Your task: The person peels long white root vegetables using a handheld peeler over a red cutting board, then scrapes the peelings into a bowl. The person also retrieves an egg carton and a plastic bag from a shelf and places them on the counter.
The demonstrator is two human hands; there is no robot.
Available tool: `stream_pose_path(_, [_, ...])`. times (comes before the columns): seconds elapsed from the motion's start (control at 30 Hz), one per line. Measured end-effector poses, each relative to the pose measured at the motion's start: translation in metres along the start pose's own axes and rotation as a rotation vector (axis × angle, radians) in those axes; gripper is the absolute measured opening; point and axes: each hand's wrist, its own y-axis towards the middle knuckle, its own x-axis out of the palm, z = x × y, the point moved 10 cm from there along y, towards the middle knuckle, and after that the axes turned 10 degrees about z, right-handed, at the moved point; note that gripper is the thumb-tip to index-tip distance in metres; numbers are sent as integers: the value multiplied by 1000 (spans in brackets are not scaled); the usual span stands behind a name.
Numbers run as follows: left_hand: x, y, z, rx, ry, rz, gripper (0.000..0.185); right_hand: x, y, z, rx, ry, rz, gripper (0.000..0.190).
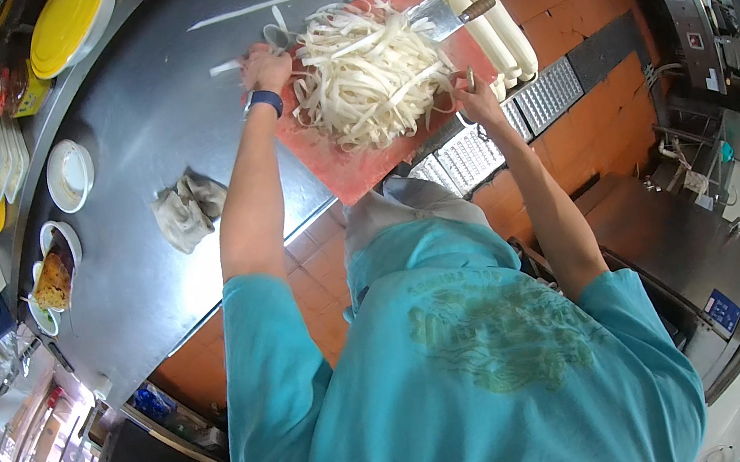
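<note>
A red cutting board (350,172) bears a large heap of white vegetable strips (375,78), and a cleaver (441,16) with a wooden handle lies across its far right part. My left hand (267,69), below which a dark blue watch band shows, grips the board's left edge. At the opposite edge is my right hand (478,100), its fingers bent around the board, partly hidden. Several peeled white radishes (487,31) lie just beyond the board's right side. Loose white strips (244,11) rest on the steel table (175,102) near my left hand.
A crumpled grey cloth (184,213) lies on the table, left of my forearm. Further left stand a white bowl (71,175) and containers with food (55,281). A raised shelf holds a yellow-lidded tub (69,25). A steel counter (683,239) stands to the right, across the orange tiled floor.
</note>
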Motion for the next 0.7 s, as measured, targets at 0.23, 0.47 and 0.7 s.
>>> stream_pose_path(0.23, [-49, -49, 74, 176, -410, 185, 27, -2, -4, -2, -39, -1, 73, 37])
stream_pose_path(0.47, [-115, -194, 131, 537, -446, 40, 29, -32, -30, -54, -241, -247, 113, 35])
stream_pose_path(0.7, [-136, -135, 112, 453, -336, 225, 20, -46, -34, -56, -301, -226, 242, 22])
